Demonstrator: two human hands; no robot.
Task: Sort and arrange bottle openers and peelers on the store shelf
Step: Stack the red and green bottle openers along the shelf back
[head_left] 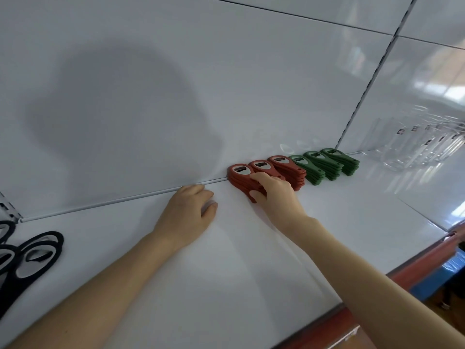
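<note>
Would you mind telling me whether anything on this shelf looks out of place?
The red and green stacks sit in a tidy row at the back. The black openers lie loose and overlapping at the far left, apart from the row.

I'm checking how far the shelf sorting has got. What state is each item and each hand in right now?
Red bottle openers: three neat stacks along the back wall.
Green bottle openers: three neat stacks, right of the red.
Black bottle openers: loose at the shelf's left edge, unsorted.
Right hand: gripping the leftmost red stack.
Left hand: flat on the shelf, empty.
</note>
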